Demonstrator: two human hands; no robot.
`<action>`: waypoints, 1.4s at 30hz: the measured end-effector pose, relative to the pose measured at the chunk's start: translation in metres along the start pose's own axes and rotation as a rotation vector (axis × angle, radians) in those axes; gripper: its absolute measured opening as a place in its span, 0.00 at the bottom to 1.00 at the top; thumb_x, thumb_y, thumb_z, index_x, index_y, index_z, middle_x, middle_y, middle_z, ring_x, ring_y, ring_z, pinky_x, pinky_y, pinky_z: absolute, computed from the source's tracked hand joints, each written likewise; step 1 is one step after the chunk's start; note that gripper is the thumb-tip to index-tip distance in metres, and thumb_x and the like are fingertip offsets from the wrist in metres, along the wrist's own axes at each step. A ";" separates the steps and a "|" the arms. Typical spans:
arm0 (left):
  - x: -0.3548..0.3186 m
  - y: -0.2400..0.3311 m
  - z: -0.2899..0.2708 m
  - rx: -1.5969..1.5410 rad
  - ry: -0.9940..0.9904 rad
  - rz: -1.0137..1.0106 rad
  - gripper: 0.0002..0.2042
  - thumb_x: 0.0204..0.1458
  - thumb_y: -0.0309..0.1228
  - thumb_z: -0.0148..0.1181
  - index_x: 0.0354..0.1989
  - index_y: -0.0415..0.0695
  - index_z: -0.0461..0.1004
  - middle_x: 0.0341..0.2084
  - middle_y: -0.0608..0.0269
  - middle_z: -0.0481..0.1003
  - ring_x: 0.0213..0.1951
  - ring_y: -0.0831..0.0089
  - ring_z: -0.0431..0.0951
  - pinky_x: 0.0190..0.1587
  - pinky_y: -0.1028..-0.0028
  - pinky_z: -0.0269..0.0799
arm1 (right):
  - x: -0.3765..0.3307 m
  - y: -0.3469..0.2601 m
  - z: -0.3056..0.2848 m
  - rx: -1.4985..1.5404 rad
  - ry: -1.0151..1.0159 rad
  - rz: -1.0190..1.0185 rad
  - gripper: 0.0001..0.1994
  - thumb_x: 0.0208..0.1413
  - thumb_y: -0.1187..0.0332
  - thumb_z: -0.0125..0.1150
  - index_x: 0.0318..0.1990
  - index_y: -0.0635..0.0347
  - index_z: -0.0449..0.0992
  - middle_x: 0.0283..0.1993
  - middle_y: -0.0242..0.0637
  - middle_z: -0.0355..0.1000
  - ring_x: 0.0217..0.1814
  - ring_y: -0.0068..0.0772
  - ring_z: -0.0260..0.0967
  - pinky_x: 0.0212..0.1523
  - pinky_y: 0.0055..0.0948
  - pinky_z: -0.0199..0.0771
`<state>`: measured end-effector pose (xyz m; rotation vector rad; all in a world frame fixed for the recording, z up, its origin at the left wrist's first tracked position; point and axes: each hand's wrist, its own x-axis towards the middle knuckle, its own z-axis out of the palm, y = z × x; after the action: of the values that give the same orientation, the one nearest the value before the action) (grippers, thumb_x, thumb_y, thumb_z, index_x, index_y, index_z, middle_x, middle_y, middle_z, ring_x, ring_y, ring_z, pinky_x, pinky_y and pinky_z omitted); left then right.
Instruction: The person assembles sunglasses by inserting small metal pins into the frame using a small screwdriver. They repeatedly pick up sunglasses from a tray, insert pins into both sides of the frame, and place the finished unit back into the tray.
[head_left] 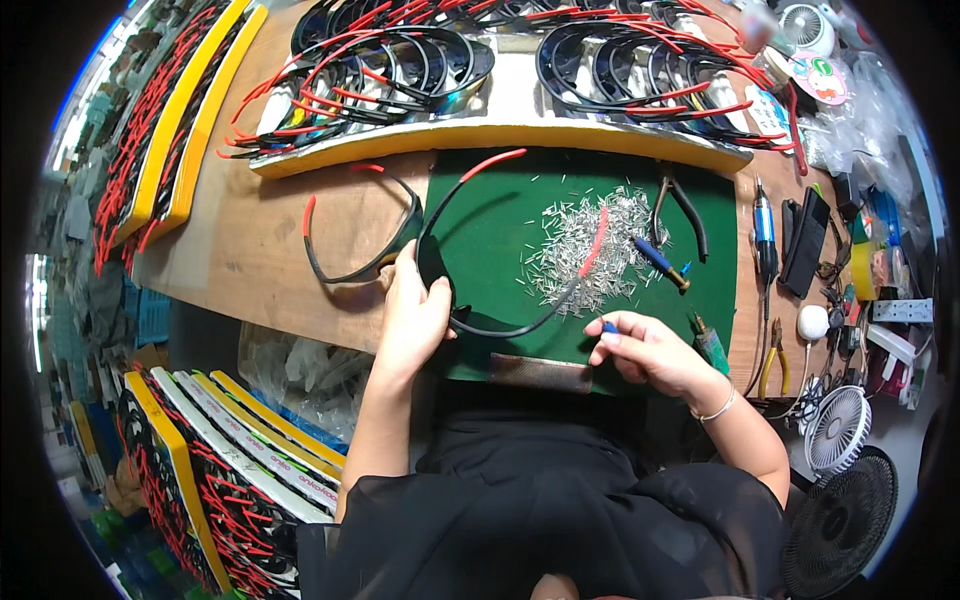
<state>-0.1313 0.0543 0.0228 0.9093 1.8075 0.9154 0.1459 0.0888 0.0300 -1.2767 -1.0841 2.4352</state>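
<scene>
My left hand (412,312) is closed on a pair of black sunglasses (515,331) with red temple tips, above the green mat (480,215). Both temples point away from me, one reaching over a loose pile of small silver pins or screws (570,250). Near the mat's front edge, my right hand (655,355) pinches a small blue piece (609,328); the fingers hide most of it. A second pair of sunglasses (350,275) lies just left of my left hand. Beside the pile are a blue-handled screwdriver (660,263) and dark-handled pliers (687,215).
A yellow-edged foam rack (500,135) full of sunglasses spans the back. More racks (165,205) stand at the left. To the right lie an electric screwdriver (765,235), a black phone-like slab (806,242), yellow pliers (772,362), a green-handled tool (710,347) and a white fan (838,430).
</scene>
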 end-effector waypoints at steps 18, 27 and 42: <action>-0.036 0.016 -0.054 0.372 0.477 0.619 0.06 0.45 0.20 0.54 0.32 0.38 0.74 0.25 0.57 0.73 0.27 0.70 0.74 0.31 0.76 0.69 | -0.041 0.026 -0.004 -0.193 0.088 -0.222 0.11 0.56 0.71 0.52 0.45 0.65 0.66 0.34 0.30 0.68 0.37 0.18 0.66 0.41 0.19 0.67; -0.075 0.035 0.041 0.338 -0.304 1.025 0.14 0.34 0.19 0.63 0.33 0.44 0.74 0.31 0.61 0.74 0.29 0.67 0.76 0.30 0.74 0.72 | -0.050 -0.015 0.006 0.121 0.017 -0.506 0.11 0.53 0.69 0.56 0.42 0.66 0.71 0.32 0.33 0.73 0.19 0.10 0.53 0.18 0.11 0.50; -0.079 0.008 0.094 -0.633 -0.470 0.165 0.26 0.49 0.18 0.52 0.57 0.37 0.53 0.51 0.55 0.61 0.42 0.71 0.72 0.43 0.75 0.71 | -0.085 0.004 0.014 -0.871 0.272 -1.191 0.08 0.39 0.78 0.63 0.30 0.61 0.75 0.29 0.37 0.73 0.27 0.32 0.72 0.27 0.24 0.72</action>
<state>-0.0165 0.0100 0.0285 0.7778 0.9646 1.1680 0.1878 0.0393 0.0866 -0.6497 -2.0694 0.8963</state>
